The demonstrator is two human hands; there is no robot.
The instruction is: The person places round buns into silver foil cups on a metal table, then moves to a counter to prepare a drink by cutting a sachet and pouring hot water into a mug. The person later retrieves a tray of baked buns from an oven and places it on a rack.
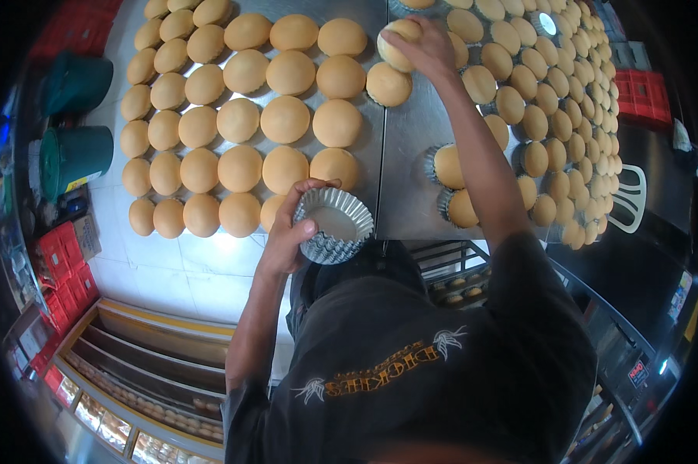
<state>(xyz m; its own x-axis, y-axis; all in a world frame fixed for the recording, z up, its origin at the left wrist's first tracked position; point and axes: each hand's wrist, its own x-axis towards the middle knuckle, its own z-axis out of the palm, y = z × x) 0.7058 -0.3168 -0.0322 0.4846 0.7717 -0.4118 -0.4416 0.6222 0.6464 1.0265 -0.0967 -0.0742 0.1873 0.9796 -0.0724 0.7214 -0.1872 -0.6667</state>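
My left hand grips a stack of fluted metal baking tins in front of my body, with the top tin's inside facing up. Farther off, my right hand has its fingers around a round golden bun. Just below that bun, another bun sits at the seam of the steel table. Rows of buns stand to the left of the seam. Beneath my right forearm are buns in fluted tins, and many more buns spread to the right.
One tin without a bun stands among the buns at the far right. Green bins and red crates are on the left. A glass-fronted display case is at lower left. A white plastic chair stands past the table's right side.
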